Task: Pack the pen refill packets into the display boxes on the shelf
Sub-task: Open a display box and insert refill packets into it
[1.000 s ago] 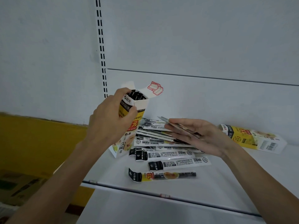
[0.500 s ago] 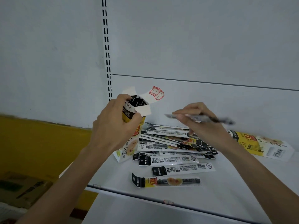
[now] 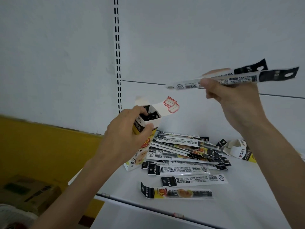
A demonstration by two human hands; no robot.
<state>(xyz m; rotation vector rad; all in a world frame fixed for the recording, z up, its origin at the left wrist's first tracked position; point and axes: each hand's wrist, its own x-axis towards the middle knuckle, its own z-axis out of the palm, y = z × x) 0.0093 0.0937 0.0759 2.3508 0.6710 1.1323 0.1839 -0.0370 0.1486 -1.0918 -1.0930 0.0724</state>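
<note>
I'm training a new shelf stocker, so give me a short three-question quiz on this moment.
1. True or false: the display box gripped by the left hand has its top flap shut.
2. The right hand pinches: A) nothing, B) refill packets, C) a pen.
3. Fill in: the pile of loose packets lies on the ____.
Key: 1 false; 2 B; 3 shelf.
</note>
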